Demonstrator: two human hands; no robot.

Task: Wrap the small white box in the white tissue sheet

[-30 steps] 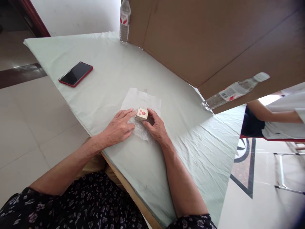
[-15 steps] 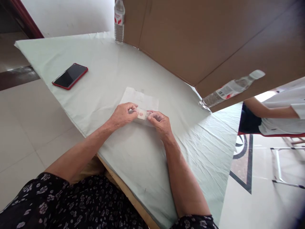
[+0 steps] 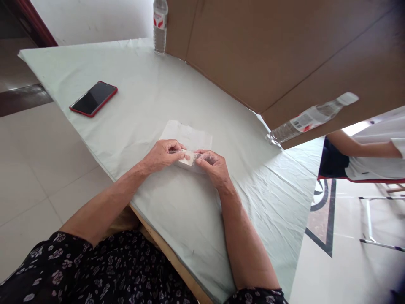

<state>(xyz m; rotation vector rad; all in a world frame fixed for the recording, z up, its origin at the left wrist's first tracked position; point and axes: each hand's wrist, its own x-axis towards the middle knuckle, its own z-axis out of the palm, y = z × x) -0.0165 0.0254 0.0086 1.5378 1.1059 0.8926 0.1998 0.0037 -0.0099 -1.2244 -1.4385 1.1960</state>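
A small cream-coloured packet (image 3: 189,158) with reddish marks is stretched between my two hands in the middle of the table. My left hand (image 3: 164,154) pinches its left end between thumb and fingers. On the other side, my right hand (image 3: 212,164) has thumb and fingertips closed on the right end, where something clear and shiny like plastic film shows. Just beyond the fingers, a white sheet of paper or tissue (image 3: 186,134) lies flat. The fingers cover both ends of the packet, and its contents cannot be made out.
A phone in a red case (image 3: 94,99) lies at the left. One water bottle (image 3: 160,27) stands at the back; another bottle (image 3: 311,118) stands right, both against a brown cardboard panel (image 3: 240,50). Past the panel, a person's arm (image 3: 363,147) shows. Pale cloth (image 3: 177,211) covers the table.
Both hands and the packet sit slightly lower in view, and the packet is tilted a little differently. The grips stay the same, while the whole view has shifted slightly.
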